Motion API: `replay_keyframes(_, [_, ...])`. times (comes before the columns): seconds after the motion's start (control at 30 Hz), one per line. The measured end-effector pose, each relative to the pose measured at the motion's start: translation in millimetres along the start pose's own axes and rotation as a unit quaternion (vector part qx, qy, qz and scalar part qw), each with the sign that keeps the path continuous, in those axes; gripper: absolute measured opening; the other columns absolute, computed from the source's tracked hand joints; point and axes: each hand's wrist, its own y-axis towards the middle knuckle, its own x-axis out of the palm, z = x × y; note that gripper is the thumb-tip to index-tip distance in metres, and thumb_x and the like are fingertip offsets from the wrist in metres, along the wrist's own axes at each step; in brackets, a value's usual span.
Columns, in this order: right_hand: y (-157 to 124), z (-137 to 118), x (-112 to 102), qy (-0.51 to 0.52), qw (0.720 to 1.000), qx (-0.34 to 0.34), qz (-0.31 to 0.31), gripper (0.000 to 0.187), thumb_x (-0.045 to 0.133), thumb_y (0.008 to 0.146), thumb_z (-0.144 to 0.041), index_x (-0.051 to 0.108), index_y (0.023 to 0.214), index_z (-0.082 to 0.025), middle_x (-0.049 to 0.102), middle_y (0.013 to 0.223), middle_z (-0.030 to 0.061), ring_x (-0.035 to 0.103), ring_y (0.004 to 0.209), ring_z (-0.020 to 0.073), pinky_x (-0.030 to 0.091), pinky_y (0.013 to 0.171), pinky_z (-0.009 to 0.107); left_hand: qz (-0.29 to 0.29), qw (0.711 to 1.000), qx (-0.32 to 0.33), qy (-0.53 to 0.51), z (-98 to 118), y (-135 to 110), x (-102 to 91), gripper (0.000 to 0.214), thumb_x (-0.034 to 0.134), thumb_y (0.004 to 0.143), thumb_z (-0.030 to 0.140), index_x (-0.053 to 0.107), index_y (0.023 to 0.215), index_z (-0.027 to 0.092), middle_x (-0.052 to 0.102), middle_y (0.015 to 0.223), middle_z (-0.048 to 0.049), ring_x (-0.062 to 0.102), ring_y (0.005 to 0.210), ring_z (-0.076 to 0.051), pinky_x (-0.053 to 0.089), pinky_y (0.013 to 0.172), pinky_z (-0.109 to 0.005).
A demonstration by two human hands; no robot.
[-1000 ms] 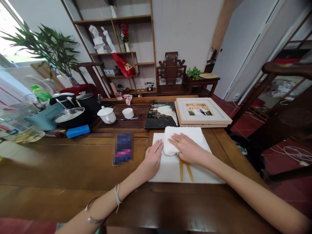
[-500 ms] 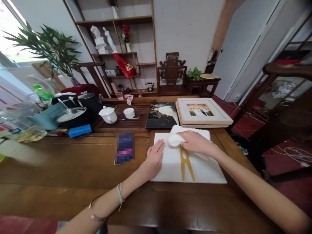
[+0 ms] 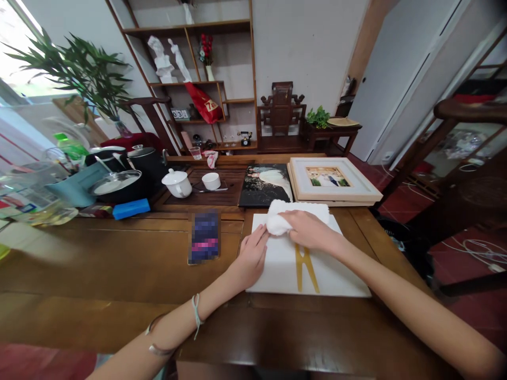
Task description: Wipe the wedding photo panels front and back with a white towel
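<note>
The cloth (image 3: pixel 278 224) has slid left across the board (image 3: pixel 273 272), to its far left part; the right hand (image 3: pixel 308 230) grips it, bunched beneath closed fingers; the left hand (image 3: pixel 252 258), fingers extended, rests on the board's left edge.

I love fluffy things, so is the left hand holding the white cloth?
No, the right hand grips the white cloth, while the left hand lies along the white panel's edge.
</note>
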Motion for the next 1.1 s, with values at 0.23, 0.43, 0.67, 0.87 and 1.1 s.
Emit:
replay_keyframes(0.23, [-80,-47,50,-0.109,0.989,-0.067,0.078,0.064,0.052,0.073,-0.007,0.044,0.137,-0.003,0.045,0.140,0.0264,0.035,0.134,0.0402,0.025,0.110,0.056,0.001,1.000,0.005,0.015,-3,-1,2.1,0.047,0.027,0.096,0.016,0.038,0.141,0.013,0.038,0.149,-0.0170,0.030,0.142,-0.025,0.032,0.109,-0.044])
replay_keyframes(0.43, [-94,-55,40,-0.025,0.996,-0.090,0.016,0.079,0.066,0.067,-0.026,0.042,0.140,-0.010,0.040,0.145,0.0213,0.025,0.139,0.0398,0.019,0.113,0.054,-0.011,1.000,0.019,0.015,-5,-3,-0.6,0.048,0.029,0.095,0.016,0.036,0.141,0.009,0.037,0.149,-0.0202,0.029,0.142,-0.027,0.031,0.110,-0.046])
replay_keyframes(0.67, [-21,3,27,-0.035,0.999,0.002,0.012,0.076,0.059,0.074,-0.027,0.036,0.146,-0.015,0.025,0.155,0.0166,0.012,0.143,0.0370,0.008,0.114,0.057,-0.011,1.000,-0.004,-0.006,-1,-1,-0.7,0.048,0.027,0.094,0.013,0.037,0.141,0.011,0.037,0.149,-0.0184,0.029,0.142,-0.026,0.031,0.110,-0.046])
replay_keyframes(0.87, [-21,0,23,-0.075,0.996,-0.040,-0.015,0.075,0.057,0.076,-0.025,0.034,0.145,-0.008,0.029,0.152,0.0206,0.016,0.142,0.0397,0.011,0.112,0.060,-0.001,1.000,-0.001,0.003,-2,0,1.6,0.046,0.026,0.096,0.016,0.039,0.140,0.011,0.039,0.148,-0.0178,0.031,0.141,-0.025,0.032,0.110,-0.045])
replay_keyframes(1.1, [-100,-59,34,-0.073,0.991,-0.105,-0.033,0.085,0.064,0.072,-0.031,0.032,0.146,-0.004,0.026,0.151,0.0261,0.015,0.140,0.0465,0.014,0.109,0.067,0.015,0.999,0.018,0.036,-5,-2,4.8,0.046,0.026,0.097,0.017,0.037,0.141,0.011,0.040,0.148,-0.0183,0.032,0.141,-0.025,0.031,0.109,-0.043])
